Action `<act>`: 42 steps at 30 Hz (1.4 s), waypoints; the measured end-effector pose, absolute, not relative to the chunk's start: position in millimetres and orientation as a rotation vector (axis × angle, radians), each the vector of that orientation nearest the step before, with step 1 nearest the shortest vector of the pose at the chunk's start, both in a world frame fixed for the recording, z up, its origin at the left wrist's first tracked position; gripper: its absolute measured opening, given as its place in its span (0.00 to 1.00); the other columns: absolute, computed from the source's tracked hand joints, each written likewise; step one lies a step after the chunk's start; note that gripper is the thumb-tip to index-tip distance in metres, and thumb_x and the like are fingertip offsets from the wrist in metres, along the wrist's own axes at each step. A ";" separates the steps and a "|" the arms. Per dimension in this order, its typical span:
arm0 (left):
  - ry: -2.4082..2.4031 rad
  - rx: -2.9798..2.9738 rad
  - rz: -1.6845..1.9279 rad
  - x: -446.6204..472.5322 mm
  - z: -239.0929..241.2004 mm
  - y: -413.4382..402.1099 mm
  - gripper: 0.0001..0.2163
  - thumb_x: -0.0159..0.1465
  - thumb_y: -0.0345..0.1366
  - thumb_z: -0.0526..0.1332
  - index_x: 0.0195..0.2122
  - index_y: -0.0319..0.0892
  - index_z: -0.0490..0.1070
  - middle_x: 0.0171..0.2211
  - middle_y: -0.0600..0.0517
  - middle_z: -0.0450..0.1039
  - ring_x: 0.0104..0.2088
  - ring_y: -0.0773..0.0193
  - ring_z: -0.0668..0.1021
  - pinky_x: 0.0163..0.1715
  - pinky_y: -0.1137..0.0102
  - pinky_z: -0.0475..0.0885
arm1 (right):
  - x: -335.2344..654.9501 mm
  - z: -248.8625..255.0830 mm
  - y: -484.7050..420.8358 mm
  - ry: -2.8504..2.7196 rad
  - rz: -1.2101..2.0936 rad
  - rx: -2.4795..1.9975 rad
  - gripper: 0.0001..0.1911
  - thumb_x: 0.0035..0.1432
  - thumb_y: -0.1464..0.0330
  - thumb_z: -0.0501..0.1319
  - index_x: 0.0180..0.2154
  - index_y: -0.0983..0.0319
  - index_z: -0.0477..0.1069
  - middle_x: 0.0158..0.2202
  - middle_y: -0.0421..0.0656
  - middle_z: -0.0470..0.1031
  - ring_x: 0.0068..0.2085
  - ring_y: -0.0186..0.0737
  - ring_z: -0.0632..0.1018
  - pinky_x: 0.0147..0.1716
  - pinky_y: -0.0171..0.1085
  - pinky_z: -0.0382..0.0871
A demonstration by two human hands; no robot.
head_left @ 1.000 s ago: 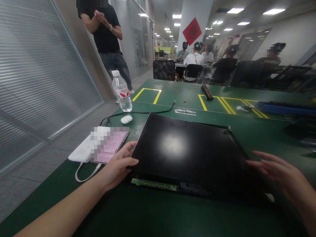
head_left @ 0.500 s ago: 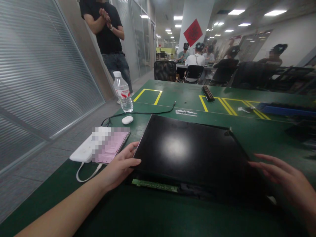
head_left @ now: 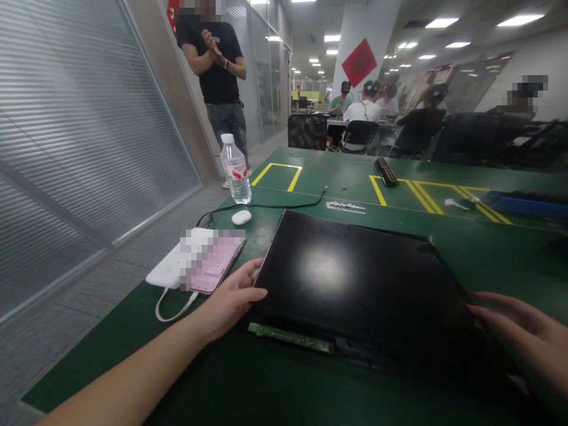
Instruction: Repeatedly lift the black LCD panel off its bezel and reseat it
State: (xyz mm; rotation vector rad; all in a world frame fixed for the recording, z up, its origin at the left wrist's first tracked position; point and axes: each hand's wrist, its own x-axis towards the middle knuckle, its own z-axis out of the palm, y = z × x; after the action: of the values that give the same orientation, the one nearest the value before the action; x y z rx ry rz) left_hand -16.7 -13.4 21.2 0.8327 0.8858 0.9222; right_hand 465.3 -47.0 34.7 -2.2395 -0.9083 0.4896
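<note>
A large black display panel lies flat on the green table, with a green circuit strip along its near edge. My left hand grips the panel's near left corner, thumb on top and fingers underneath. My right hand rests at the panel's right edge with its fingers stretched out and apart, holding nothing.
Left of the panel lie a pink phone on a white power bank, a white mouse-like object, a black cable and a water bottle. A person in black stands at the back left; others sit at far tables.
The view has shifted so everything sits further right and lower in the frame. My hands keep their places on the panel. The standing person has moved slightly.
</note>
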 end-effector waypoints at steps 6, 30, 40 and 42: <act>0.877 0.823 0.918 -14.5 22.8 -12.0 0.32 0.55 0.29 0.77 0.63 0.46 0.78 0.52 0.46 0.88 0.51 0.49 0.86 0.47 0.63 0.76 | 464.1 35.5 -47.1 -0.912 0.530 -2.282 0.27 0.22 0.42 0.68 0.29 0.46 0.82 0.31 0.48 0.86 0.37 0.72 0.84 0.46 0.64 0.77; 1.066 0.614 0.984 -7.1 30.7 -12.1 0.33 0.54 0.29 0.78 0.63 0.42 0.77 0.39 0.52 0.89 0.37 0.58 0.85 0.36 0.68 0.75 | 447.3 50.3 -48.4 -0.917 0.570 -2.380 0.34 0.23 0.40 0.61 0.34 0.50 0.80 0.34 0.48 0.87 0.39 0.69 0.85 0.45 0.58 0.77; 1.043 0.623 1.006 -6.5 30.9 -13.2 0.33 0.55 0.27 0.77 0.62 0.42 0.77 0.33 0.54 0.87 0.34 0.59 0.84 0.35 0.67 0.74 | 455.1 40.2 -46.7 -1.012 0.494 -2.331 0.29 0.28 0.40 0.61 0.30 0.48 0.83 0.32 0.47 0.87 0.37 0.70 0.85 0.39 0.59 0.76; 1.034 0.636 1.008 -7.3 29.5 -13.1 0.33 0.54 0.28 0.78 0.62 0.43 0.77 0.33 0.54 0.87 0.33 0.59 0.84 0.35 0.67 0.74 | 457.0 38.9 -46.5 -0.997 0.504 -2.321 0.28 0.28 0.41 0.61 0.30 0.48 0.83 0.32 0.46 0.87 0.37 0.69 0.85 0.39 0.59 0.76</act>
State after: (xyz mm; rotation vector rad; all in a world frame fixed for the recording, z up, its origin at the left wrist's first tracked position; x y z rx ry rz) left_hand -7.3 -13.1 29.5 0.6365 1.0343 1.0084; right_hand 457.0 -46.5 38.9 -2.3212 -0.9974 0.5038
